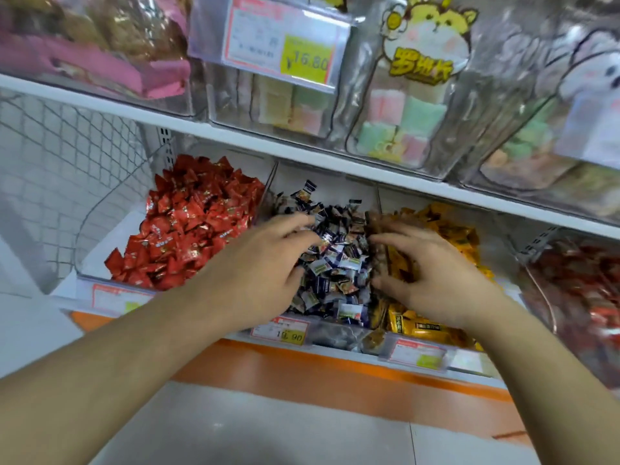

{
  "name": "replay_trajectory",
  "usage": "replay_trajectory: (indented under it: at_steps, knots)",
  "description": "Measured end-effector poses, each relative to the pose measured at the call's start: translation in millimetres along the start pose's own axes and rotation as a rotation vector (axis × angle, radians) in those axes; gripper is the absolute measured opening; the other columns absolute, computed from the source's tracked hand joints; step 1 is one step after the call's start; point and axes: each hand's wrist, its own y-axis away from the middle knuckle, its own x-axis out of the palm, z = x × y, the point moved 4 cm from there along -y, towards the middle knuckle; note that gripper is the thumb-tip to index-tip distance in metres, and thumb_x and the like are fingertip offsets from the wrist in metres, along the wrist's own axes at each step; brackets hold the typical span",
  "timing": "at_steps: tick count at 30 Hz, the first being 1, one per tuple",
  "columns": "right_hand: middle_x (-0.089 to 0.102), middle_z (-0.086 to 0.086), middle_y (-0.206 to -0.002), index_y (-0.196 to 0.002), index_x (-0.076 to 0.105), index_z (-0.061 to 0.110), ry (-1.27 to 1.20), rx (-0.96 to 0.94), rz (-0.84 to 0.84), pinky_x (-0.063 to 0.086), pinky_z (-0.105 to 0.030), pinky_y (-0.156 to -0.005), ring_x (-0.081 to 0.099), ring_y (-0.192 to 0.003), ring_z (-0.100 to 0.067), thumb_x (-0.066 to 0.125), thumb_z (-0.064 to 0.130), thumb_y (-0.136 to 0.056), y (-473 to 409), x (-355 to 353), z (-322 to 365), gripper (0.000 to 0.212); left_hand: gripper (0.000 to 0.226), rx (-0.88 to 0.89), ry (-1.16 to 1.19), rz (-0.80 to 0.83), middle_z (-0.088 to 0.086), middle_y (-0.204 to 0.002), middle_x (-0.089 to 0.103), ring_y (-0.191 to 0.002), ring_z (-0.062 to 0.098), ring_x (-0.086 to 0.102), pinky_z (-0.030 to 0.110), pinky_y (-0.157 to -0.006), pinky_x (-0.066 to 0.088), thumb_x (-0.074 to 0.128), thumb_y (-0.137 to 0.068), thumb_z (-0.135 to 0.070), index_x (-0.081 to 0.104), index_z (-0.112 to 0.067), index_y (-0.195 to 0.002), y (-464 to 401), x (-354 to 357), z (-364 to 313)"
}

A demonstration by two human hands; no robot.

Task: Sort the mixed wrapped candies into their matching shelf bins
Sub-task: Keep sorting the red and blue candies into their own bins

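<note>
Both hands are working in the dark-wrapped candy bin [330, 260]: the left hand [265, 263] is spreading released fingers over the pile, while the right hand [426, 280] is curling at the divider beside the yellow candies [446, 236] (whether it is pinching one, I cannot tell).

Four candy bins [110, 263] (lower shelf), two hands [255, 263].

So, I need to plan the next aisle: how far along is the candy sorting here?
Mostly sorted by the look of it: the red candies and yellow candies fill their own bins. In hand: the left hand and right hand dig in the dark-wrapped candies. Left: some brown wrappers lie along the dark/yellow divider.
</note>
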Motion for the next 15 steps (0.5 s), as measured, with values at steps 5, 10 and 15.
replay_trajectory:
  at_steps: [5,10,15]
  knots:
    - [0.023,0.018,-0.167,-0.156,0.034,0.048,-0.082,0.023,0.036,0.009,-0.043,-0.129,0.007,-0.158,-0.014,0.066,0.061,-0.091,13.1,7.8,-15.3,0.074,0.071,0.092,0.02,0.321,-0.016,-0.169,0.003,-0.156,0.014,-0.001,0.045,-0.129,0.009,0.054,-0.093,-0.066,0.037,-0.036,-0.155,-50.1,73.6,-32.4]
    - [0.029,0.014,-0.166,-0.152,0.041,0.049,-0.118,0.026,0.015,0.012,-0.046,-0.128,0.011,-0.157,-0.017,0.069,0.061,-0.087,8.3,4.7,-16.9,0.071,0.076,0.114,-0.182,0.402,-0.021,-0.169,0.005,-0.157,0.029,0.002,0.056,-0.122,0.023,0.047,-0.079,-0.082,0.041,-0.048,-0.147,-76.7,96.1,-13.1]
    - [0.034,0.015,-0.163,-0.149,0.046,0.046,-0.154,0.004,-0.02,0.014,-0.039,-0.126,0.018,-0.153,-0.012,0.071,0.059,-0.088,13.2,-1.9,-18.2,0.067,0.047,0.191,-0.326,0.437,-0.021,-0.167,0.011,-0.155,0.025,0.015,0.055,-0.113,0.04,0.043,-0.091,-0.074,0.047,-0.052,-0.131,-79.6,83.3,3.2]
